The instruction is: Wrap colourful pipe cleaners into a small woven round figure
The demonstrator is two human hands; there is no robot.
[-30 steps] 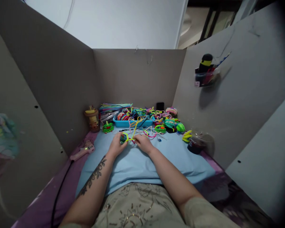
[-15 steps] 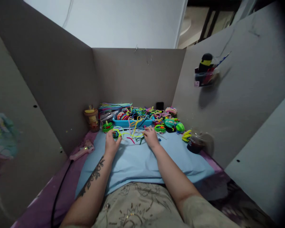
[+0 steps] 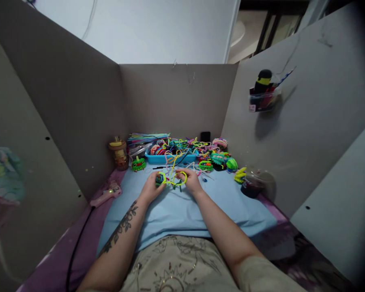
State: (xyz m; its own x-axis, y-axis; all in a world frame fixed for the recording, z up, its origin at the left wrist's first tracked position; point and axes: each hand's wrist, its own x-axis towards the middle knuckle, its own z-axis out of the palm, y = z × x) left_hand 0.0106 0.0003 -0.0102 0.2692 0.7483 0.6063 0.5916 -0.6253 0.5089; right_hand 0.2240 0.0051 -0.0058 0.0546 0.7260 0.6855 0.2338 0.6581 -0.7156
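Head view: a person sits inside a nook of grey board walls, both bare forearms stretched forward over a pale blue cloth [image 3: 185, 211]. A blue tray [image 3: 158, 159] heaped with bright pipe cleaners stands at the far edge of the cloth.

Just in front of the tray, the left hand [image 3: 150, 188] is curled around a small teal and green bundle [image 3: 159, 179]. The right hand [image 3: 190, 182] is close beside it, its fingers pinched narrow on a yellow-green loop [image 3: 179, 181]. The loop runs across from the bundle, so the piece is held between the two hands just above the cloth.

Left of the tray sits a green figure [image 3: 138, 163], and beyond that a yellow-lidded jar [image 3: 118, 153] against the wall. Further left of the tray and nearer the person, a pink glue gun [image 3: 106, 194] lies off the cloth with a dark cord trailing towards the person. Right of the tray is a cluster of finished pipe-cleaner shapes, then a dark cup [image 3: 252, 184] under a clear domed lid. High to the right of the tray, a clear holder [image 3: 263, 99] is fixed to the wall with a black and yellow object inside.
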